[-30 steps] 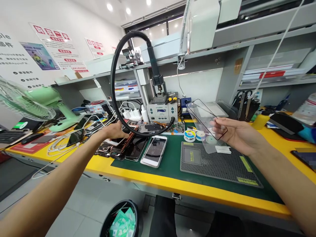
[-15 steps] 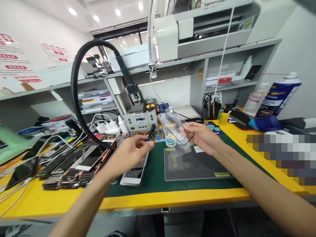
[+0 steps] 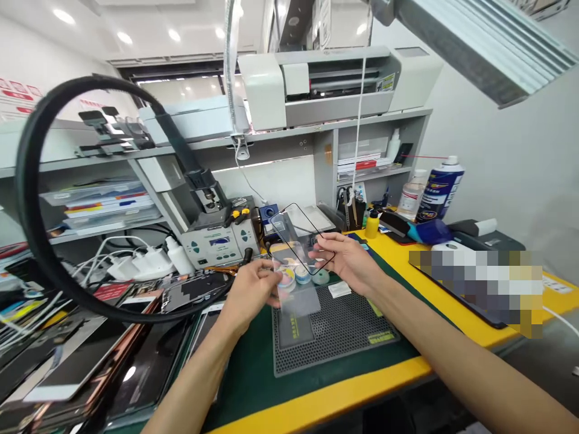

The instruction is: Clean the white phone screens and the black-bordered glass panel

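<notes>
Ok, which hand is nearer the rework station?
Left hand: it is just in front of the rework station, slightly to its right. The right hand is farther off, beyond the left hand on the station's right.

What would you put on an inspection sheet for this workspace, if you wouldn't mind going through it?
Surface: yellow bench with a green mat and a perforated grey mat.
Things in hand: black-edged glass panel with clear film below it.
Clutter: overlapping phones, small rolls, spray can.
Hands: right hand holds the panel's edge; left hand is at its lower left, grip unclear.
Cables: black hose looping at left; white charging cables.
Surroundings: rework station, white machine on a shelf, overhead lamp.
</notes>
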Available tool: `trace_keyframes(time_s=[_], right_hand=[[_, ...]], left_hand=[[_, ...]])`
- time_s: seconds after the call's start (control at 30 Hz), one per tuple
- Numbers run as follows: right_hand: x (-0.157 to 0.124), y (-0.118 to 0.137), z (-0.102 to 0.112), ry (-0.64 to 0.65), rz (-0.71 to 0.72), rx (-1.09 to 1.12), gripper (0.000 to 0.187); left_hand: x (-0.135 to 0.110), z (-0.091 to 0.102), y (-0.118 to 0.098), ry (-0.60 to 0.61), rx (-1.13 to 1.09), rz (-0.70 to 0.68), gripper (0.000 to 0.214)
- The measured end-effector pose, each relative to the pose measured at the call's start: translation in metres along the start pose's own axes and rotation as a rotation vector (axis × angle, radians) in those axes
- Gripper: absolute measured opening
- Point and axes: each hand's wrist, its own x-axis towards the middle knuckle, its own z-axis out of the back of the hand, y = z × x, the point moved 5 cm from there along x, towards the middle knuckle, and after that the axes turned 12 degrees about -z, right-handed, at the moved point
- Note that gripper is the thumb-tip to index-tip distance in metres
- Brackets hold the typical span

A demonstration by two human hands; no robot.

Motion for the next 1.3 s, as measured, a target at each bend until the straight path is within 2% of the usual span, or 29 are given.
trace_keyframes(time_s=[0.1,0.2,0.43,0.67,0.8,0.87,0.93,0.97,1.03,1.07,1.17,1.3], right_hand=[[0.0,0.002,0.002,-0.019,-0.024,0.007,0.009],[-0.002,0.004,0.001,-0.02,-0.064,0.001,0.008],[-0.007,0.003,-0.001,-0.011,-0.161,-0.002,0.014],[-0.002,0.0,0.003,-0.05,-0.164,0.027,0.013],[0.001,0.0,0.006,-0.064,-0.174,0.023,0.011],[0.001,-0.001,0.007,-0.077,-0.177,0.03,0.011],[0.0,-0.002,0.005,-0.085,-0.187,0.035,0.013],[-0.001,-0.003,0.004,-0.081,-0.195,0.032,0.013],[-0.004,-0.004,-0.001,-0.048,-0.206,0.017,0.014],[-0.005,-0.005,-0.003,-0.027,-0.209,0.009,0.014],[-0.008,-0.004,-0.007,0.012,-0.211,-0.004,0.014],[-0.009,-0.004,-0.008,0.024,-0.22,-0.002,0.016]], left_hand=[[-0.004,-0.006,0.015,0.119,0.084,0.052,0.022],[-0.006,-0.004,0.022,0.173,0.143,0.086,0.016],[-0.005,0.012,0.015,0.115,0.053,0.138,0.017],[0.005,0.015,0.02,0.128,0.264,0.046,0.028],[0.003,0.041,0.004,0.021,0.469,-0.039,0.028],[-0.009,0.057,-0.007,0.008,0.674,-0.111,0.037],[-0.027,0.065,-0.009,0.121,0.952,-0.127,0.058],[-0.038,0.067,-0.005,0.197,1.068,-0.071,0.064],[-0.059,0.069,0.005,0.31,1.265,0.025,0.067],[-0.067,0.069,0.009,0.324,1.344,0.047,0.068],[-0.079,0.068,0.016,0.308,1.453,0.077,0.067],[-0.077,0.071,0.014,0.223,1.46,0.082,0.07]])
